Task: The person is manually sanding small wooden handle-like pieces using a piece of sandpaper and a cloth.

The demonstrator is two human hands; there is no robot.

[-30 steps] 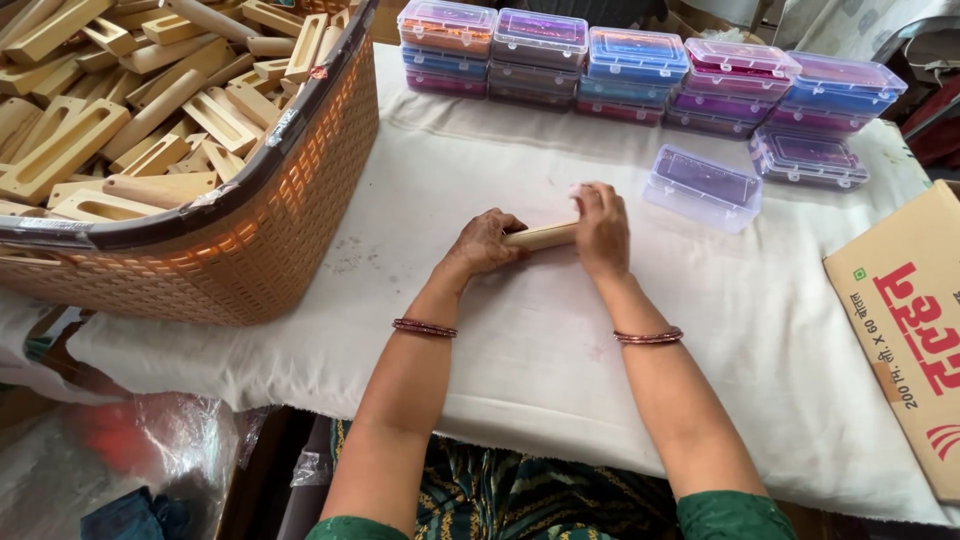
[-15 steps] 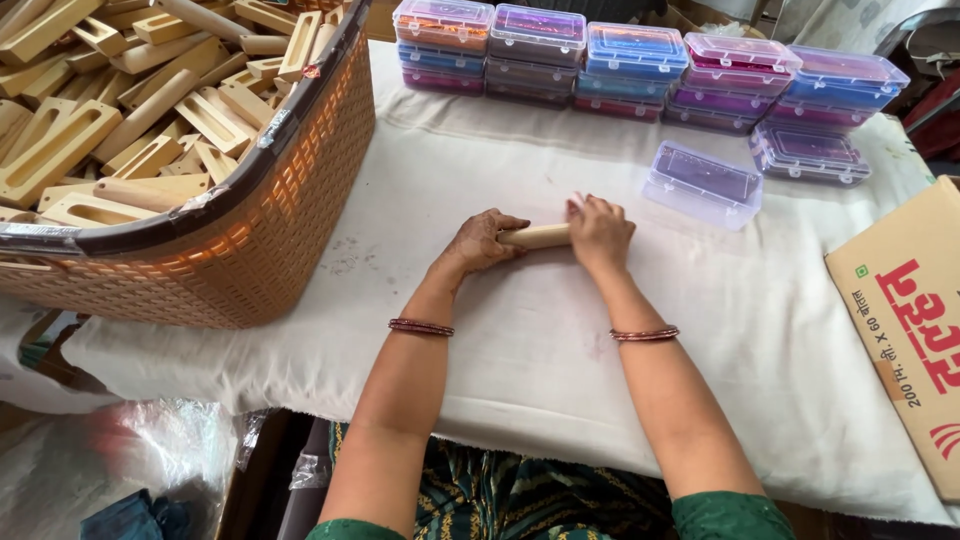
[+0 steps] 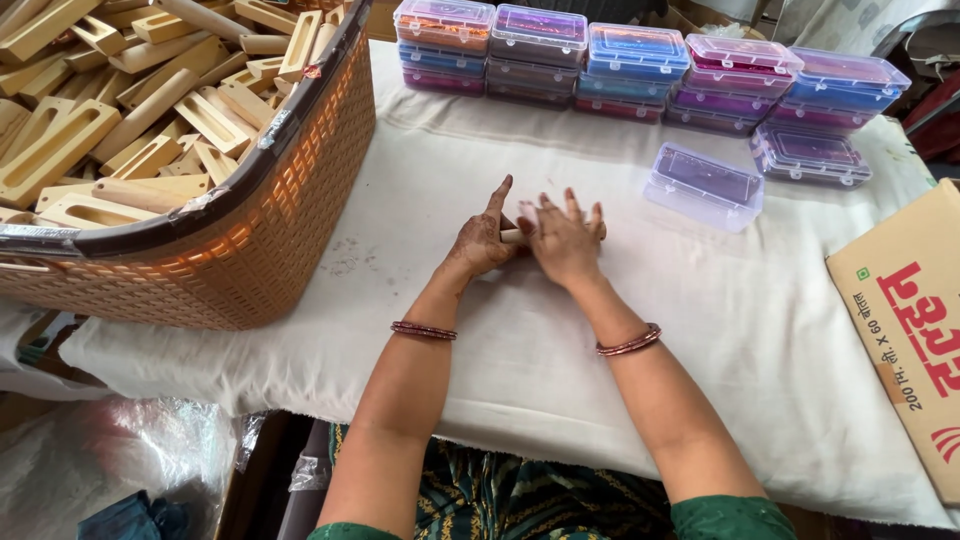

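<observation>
Two hands were in the middle of the frame, each wrist ringed by one dark red bangle. Between them lay one small wooden piece (image 3: 512, 236), pale tan, of which only a short stub showed in the gap between the palms; its full shape could not be told.

The left hand (image 3: 482, 243) sat just left of that stub, forefinger stretched up and away, the other fingers loosely curled with the heel of the hand near the cloth. The right hand (image 3: 566, 245) lay just right of it, fingers spread and nearly flat, covering the rest of the piece. Both hands pressed against the wood from either side rather than closing round it.

One white cloth (image 3: 420, 180) covered the table beneath them. One woven orange-brown basket (image 3: 250, 250) filled the upper left of the frame, heaped with too many light wooden blocks (image 3: 150, 110) to count. Along the top edge ran five stacks of clear-lidded plastic boxes (image 3: 640, 65) in orange, purple, blue and pink, with one more low stack at the upper right. One single clear purple box (image 3: 705, 185) stood apart, right of the hands. One cardboard carton (image 3: 900, 320) jutted in at the right edge.
</observation>
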